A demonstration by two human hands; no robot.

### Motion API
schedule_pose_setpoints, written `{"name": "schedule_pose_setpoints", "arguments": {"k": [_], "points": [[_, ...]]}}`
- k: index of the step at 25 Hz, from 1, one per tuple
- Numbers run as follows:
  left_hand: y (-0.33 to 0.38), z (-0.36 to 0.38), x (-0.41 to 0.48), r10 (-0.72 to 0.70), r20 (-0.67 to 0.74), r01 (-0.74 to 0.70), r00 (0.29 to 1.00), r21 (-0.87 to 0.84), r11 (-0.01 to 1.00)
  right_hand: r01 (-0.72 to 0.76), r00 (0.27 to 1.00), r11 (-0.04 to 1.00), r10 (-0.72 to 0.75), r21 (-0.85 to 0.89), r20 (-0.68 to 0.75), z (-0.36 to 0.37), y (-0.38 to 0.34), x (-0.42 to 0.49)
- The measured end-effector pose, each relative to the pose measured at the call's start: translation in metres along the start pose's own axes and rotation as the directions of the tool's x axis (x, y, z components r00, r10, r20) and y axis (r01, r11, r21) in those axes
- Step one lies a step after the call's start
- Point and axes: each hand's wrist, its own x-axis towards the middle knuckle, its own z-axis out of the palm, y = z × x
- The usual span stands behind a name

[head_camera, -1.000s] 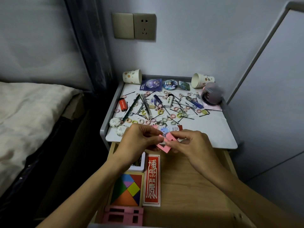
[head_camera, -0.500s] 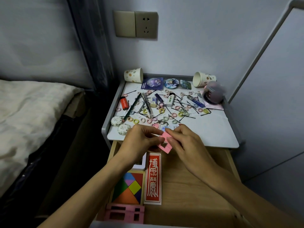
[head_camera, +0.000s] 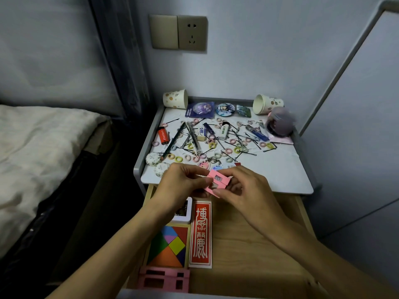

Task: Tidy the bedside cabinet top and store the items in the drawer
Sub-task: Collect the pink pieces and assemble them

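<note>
Pink pieces [head_camera: 218,181], two, pinched: left hand [head_camera: 183,183], right hand [head_camera: 248,190].

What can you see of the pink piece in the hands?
The pink piece is a flat, matte pink frame with rectangular cut-outs; it looks like two layers, material unclear. It is tilted in the air, over the front edge of the cabinet top and the open drawer. The left hand pinches its left end; the right hand pinches its right side.
</note>
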Motion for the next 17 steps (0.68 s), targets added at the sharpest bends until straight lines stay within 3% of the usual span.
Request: {"name": "schedule_pose_setpoints", "arguments": {"k": [8, 17], "points": [[0.0046, -0.001, -0.0033, -0.024, -0.004, 0.024, 1.0, -0.03, 0.999, 0.097, 0.995, 0.978, -0.097, -0.183, 0.013, 0.0016, -0.0018, -0.0029], [0.005, -0.0019, -0.0056, -0.007, -0.016, 0.007, 1.0, -0.014, 1.0, 0.09, 0.996, 0.979, -0.093, -0.181, -0.004, 0.0067, -0.0023, -0.0045]]}}
